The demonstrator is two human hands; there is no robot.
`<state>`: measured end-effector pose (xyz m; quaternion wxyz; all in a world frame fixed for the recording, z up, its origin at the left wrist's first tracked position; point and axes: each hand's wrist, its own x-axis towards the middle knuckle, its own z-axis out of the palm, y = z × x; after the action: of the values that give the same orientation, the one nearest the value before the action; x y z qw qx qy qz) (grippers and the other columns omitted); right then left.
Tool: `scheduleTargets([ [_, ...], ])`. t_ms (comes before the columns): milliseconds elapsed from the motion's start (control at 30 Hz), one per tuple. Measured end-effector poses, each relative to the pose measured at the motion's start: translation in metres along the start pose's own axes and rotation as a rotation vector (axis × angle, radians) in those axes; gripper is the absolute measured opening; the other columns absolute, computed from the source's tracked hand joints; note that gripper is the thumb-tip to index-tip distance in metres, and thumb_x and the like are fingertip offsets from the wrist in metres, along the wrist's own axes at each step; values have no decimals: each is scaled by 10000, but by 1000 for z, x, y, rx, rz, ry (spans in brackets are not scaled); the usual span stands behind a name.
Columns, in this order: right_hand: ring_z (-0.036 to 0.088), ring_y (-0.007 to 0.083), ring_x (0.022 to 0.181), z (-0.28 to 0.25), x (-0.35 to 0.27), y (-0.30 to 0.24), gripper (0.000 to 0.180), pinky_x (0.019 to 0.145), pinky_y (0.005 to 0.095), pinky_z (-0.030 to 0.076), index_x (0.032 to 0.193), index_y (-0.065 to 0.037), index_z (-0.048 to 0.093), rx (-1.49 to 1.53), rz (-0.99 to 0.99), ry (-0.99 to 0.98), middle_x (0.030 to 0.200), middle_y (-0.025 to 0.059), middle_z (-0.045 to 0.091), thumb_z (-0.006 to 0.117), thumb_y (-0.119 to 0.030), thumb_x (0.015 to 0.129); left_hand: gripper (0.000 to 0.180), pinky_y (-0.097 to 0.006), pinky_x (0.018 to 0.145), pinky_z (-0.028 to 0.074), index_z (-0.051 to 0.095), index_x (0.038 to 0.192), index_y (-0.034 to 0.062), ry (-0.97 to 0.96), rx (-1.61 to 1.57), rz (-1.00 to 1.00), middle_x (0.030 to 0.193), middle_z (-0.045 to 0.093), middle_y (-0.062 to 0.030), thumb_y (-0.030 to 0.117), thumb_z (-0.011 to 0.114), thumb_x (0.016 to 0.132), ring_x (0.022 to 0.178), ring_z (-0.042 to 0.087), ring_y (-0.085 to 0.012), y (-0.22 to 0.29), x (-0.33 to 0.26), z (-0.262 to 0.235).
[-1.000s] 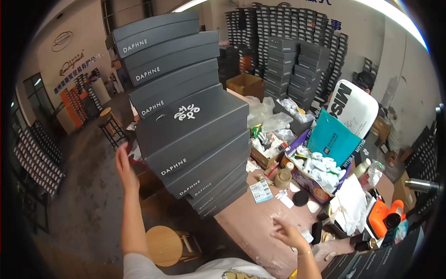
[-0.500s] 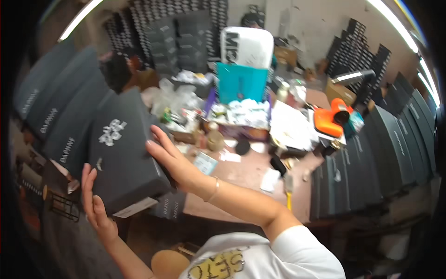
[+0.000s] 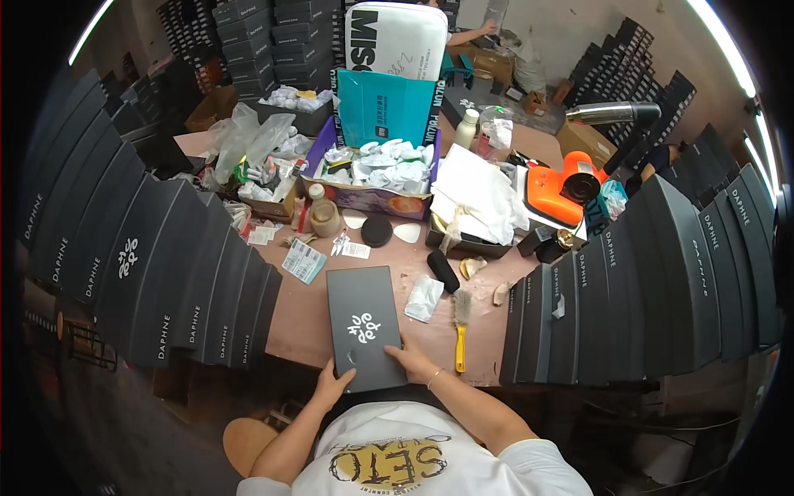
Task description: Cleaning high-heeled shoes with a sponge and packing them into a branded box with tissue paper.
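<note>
A dark grey shoebox [image 3: 356,293] with a white printed emblem on its lid lies closed at the front edge of the table, before my body. My left hand [image 3: 333,387] grips its near left corner. On the right side near the same end, my right hand [image 3: 411,364] holds it with the thumb on the lid. The fingers underneath are hidden. Just right of the box lie a white folded tissue [image 3: 424,298], a black roll-shaped thing [image 3: 443,271] and a brush with a yellow handle [image 3: 461,339].
Stacked dark shoeboxes rise at left [image 3: 178,273] and right [image 3: 637,306]. Farther back stand a purple carton [image 3: 372,201] of crumpled paper, a white paper pile [image 3: 475,194], an orange device [image 3: 556,197] and bottles. A round wooden stool [image 3: 248,445] is at lower left. Another person's hand [image 3: 488,29] shows at the back.
The shoebox has come from the stacks at left to the table's front middle, held between both hands. My view has turned as well, and the box now lies flatter.
</note>
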<state>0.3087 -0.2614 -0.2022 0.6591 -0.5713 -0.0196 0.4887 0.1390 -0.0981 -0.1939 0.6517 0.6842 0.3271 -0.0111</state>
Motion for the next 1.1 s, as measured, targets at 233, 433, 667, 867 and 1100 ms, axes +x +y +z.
scheduleTargets([
  [233,594,124,843,-26,-3,-46,374,698,256,498,1084,-16,532,-74,155,160,942,61,614,653,-300,874,626,-348,787,514,418,1205,-80,-8,-433,-321,1090,546,-203,247,744,783,954,587,-249,47,55,0],
  [433,622,143,776,66,-20,-73,469,625,248,508,1254,13,430,-81,-165,134,920,97,614,579,-291,929,708,-391,1004,375,357,1369,-35,73,-24,80,1343,437,-227,341,665,854,1233,440,-302,52,76,-50],
  [667,575,378,965,113,-20,-63,511,844,439,467,1225,-11,506,-1179,-485,143,1026,196,598,680,-189,779,517,-387,1023,367,470,1298,-15,413,489,340,1339,424,-247,214,627,862,1232,435,-378,76,88,-161],
  [867,635,386,831,56,-7,-21,419,731,477,499,1172,-62,504,-1456,104,-62,941,228,643,555,-352,875,335,-444,1047,320,585,1184,46,-332,815,861,1216,554,-178,177,551,878,1194,479,-345,101,87,-27],
  [1100,609,361,625,45,-38,-77,339,596,402,466,857,2,580,-903,-214,196,656,180,604,564,-335,895,435,-312,911,448,556,1186,-18,-344,49,149,1099,607,-72,343,540,943,1111,547,-157,106,116,-37],
])
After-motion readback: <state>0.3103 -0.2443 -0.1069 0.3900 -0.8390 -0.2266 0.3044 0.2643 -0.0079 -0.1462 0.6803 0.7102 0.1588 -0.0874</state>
